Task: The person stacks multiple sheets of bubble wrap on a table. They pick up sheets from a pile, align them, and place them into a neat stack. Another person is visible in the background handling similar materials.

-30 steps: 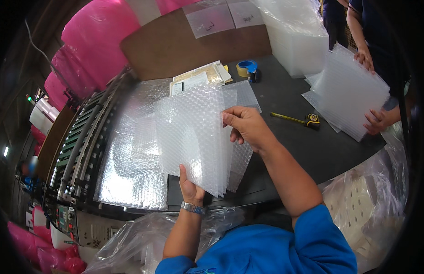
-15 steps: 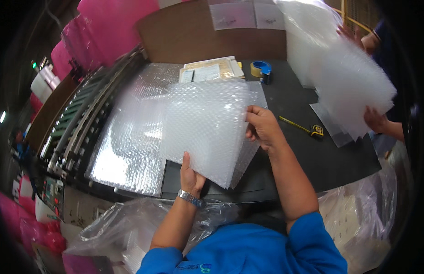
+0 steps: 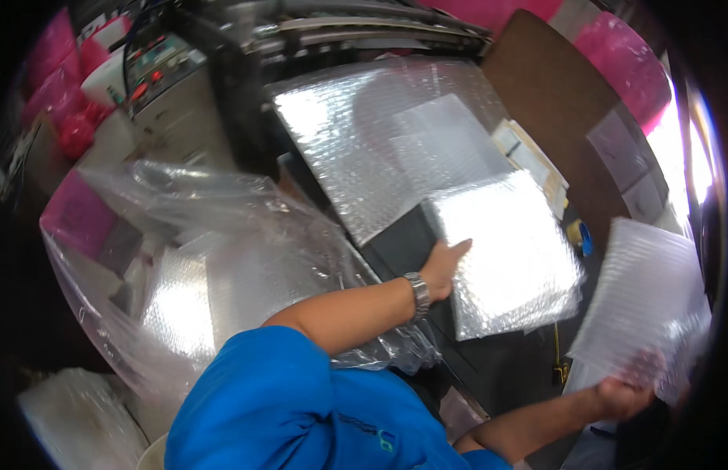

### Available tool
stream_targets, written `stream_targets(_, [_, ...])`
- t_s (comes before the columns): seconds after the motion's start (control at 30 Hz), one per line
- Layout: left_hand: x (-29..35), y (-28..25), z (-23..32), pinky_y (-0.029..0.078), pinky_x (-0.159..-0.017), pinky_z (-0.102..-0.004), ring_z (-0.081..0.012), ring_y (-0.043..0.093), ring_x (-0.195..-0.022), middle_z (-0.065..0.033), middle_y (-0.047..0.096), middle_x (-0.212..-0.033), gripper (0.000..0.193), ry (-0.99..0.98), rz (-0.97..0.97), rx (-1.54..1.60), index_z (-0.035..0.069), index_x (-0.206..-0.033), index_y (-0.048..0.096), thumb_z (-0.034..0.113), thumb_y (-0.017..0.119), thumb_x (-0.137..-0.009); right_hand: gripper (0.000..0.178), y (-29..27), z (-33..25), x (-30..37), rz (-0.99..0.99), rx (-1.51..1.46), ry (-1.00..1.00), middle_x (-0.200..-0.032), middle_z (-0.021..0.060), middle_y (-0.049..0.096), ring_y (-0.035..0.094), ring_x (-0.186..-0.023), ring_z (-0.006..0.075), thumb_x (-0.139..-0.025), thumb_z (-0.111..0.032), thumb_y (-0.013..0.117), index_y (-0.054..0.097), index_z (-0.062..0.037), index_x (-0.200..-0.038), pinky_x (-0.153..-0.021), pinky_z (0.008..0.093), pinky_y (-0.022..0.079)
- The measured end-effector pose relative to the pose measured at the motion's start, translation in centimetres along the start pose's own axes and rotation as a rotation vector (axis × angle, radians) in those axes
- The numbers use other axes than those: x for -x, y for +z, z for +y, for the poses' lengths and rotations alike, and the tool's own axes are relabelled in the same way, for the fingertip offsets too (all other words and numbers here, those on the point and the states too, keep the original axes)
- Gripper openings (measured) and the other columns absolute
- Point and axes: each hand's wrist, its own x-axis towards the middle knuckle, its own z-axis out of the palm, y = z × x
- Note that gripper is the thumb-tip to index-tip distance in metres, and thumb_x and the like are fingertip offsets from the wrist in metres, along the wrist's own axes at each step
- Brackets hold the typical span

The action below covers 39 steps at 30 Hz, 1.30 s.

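Note:
My left hand (image 3: pixel 442 270), with a metal watch on its wrist, grips the near left edge of a stack of bubble-wrap sheets (image 3: pixel 514 258), thumb on top. The stack shines brightly over the dark table (image 3: pixel 407 244). Out to the right, my right hand (image 3: pixel 621 398) is closed at the lower edge of other bubble-wrap sheets (image 3: pixel 644 301). Its fingers are blurred and partly behind the translucent plastic. A reddish patch shows through there; whether it is my fingers or another hand is unclear. Larger bubble-wrap sheets (image 3: pixel 344 157) lie flat beyond my left hand.
An open clear plastic bag (image 3: pixel 215 188) with sheets inside stands at left. Papers (image 3: pixel 535 160), a tape roll in a blue dispenser (image 3: pixel 581 237) and a yellow tape measure (image 3: pixel 562 370) lie on the table. A roller machine (image 3: pixel 372 31) and brown board (image 3: pixel 548 82) border the far side.
My view has swung left. My right hand has left the stack in my left hand and reached right, to the other sheets that a co-worker was holding. My left hand keeps its stack.

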Motion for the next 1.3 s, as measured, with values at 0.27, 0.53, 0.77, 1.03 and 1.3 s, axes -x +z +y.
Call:
stream_targets(0.27, [1.5, 0.2, 2.0, 0.041, -0.085, -0.0392, -0.0249, 0.049, -0.101, -0.017, 0.048, -0.111, 0.047, -0.095, 0.034, -0.1, -0.002, -0.12, 0.03, 0.015, 0.053, -0.083, 0.034, 17.6, -15.2, 2.7, 0.207, -0.844, 0.701, -0.113, 0.0259, 0.049, 0.058, -0.091, 0.0327, -0.085, -0.011, 0.041, 0.039, 0.0024, -0.116, -0.074, 0.0374, 0.052])
stream_targets(0.53, [0.9, 0.6, 1.3, 0.039, -0.087, -0.0384, -0.0252, 0.047, -0.104, -0.0182, 0.046, -0.113, 0.05, -0.047, 0.12, -0.263, -0.004, -0.121, 0.028, 0.015, 0.053, -0.083, 0.005, 28.4, -24.4, 12.4, -0.855, -1.186, 0.668, -0.071, -0.0024, 0.041, 0.038, -0.06, 0.0034, -0.087, -0.007, 0.042, 0.046, -0.0035, -0.088, -0.052, 0.0184, 0.033])
stream_targets(0.77, [2.2, 2.0, 1.6, 0.038, -0.088, -0.037, -0.0254, 0.046, -0.103, -0.0189, 0.046, -0.114, 0.051, -0.06, 0.12, -0.255, -0.006, -0.122, 0.028, 0.015, 0.053, -0.083, 0.045, 31.5, -24.0, 15.6, -1.369, -1.096, 0.592, -0.11, 0.018, 0.049, 0.051, -0.099, 0.0216, -0.086, -0.03, 0.05, 0.039, -0.0029, -0.12, -0.084, 0.0312, 0.042])
stream_targets(1.03, [-0.3, -1.8, -0.1, 0.046, -0.08, -0.037, -0.0236, 0.054, -0.092, -0.017, 0.052, -0.101, 0.028, -0.052, 0.031, -0.211, -0.006, -0.107, 0.044, 0.009, 0.047, -0.084, 0.048, 19.1, -11.7, 9.6, -0.585, -0.458, 0.434, -0.12, 0.0144, 0.044, 0.039, -0.114, 0.0238, -0.076, -0.015, 0.062, 0.042, 0.0027, -0.116, -0.098, 0.0357, 0.025])
stream_targets(1.3, [3.0, 1.3, 1.7, 0.046, -0.068, -0.0293, -0.0175, 0.056, -0.08, -0.0092, 0.056, -0.092, 0.038, -0.027, -0.209, -0.46, 0.0, -0.108, 0.048, 0.015, 0.058, -0.075, 0.088, 0.1, -2.2, 11.1, -0.193, -0.176, 1.016, -0.134, 0.0172, 0.027, 0.024, -0.126, 0.0275, -0.067, -0.042, 0.07, 0.022, -0.011, -0.135, -0.095, 0.0303, 0.029])
